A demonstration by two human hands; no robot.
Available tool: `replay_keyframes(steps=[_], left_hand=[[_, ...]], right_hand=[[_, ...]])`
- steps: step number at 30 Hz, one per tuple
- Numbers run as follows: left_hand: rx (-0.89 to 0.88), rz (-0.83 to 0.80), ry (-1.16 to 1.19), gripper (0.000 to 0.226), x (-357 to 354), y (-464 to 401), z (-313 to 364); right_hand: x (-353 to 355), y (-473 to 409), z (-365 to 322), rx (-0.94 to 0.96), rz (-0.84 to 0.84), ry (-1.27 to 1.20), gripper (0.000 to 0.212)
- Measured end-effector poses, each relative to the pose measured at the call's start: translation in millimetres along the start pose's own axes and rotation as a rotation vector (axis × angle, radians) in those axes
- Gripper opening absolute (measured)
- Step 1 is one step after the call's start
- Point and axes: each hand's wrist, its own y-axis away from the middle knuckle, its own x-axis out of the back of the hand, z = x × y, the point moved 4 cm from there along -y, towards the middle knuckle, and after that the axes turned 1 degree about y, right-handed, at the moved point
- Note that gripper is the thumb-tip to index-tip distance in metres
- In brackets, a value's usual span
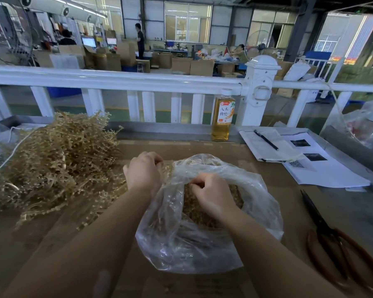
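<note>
A clear plastic bag (181, 239) lies on the brown cardboard-covered table in front of me, partly filled with tan, beaded, stringy strands (235, 196). My left hand (143, 171) grips the bag's left rim together with a few strands, fingers curled. My right hand (211, 192) pinches the bag's near rim over the opening, fingers bent. A large loose heap of the same tan strands (58, 160) sits on the table to the left of the bag.
A bottle of amber drink (223, 119) stands at the table's back edge by a white railing (116, 80). Papers (323, 168) and a notebook with a black pen (266, 139) lie at right. Large scissors (332, 239) lie at the near right.
</note>
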Motion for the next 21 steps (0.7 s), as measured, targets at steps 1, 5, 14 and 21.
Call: replay_keyframes(steps=[1,5,14,21], left_hand=[[-0.022,0.038,0.049,0.013,2.0,0.2,0.6],[-0.008,-0.079,0.057,0.027,-3.2,1.7,-2.3],[0.015,-0.316,-0.17,0.016,-20.5,-3.7,-10.2],[-0.062,-0.293,0.041,0.018,-21.4,1.8,-6.9]], right_hand=[[0.2,-1.6,0.5,-0.016,0.011,-0.043,0.021],[-2.8,-5.2,-0.1,-0.033,-0.006,-0.11,0.023],[-8.4,-8.7,0.0,-0.071,-0.079,-0.116,0.024],[-16.1,-12.5,0.3,-0.134,-0.115,-0.151,0.03]])
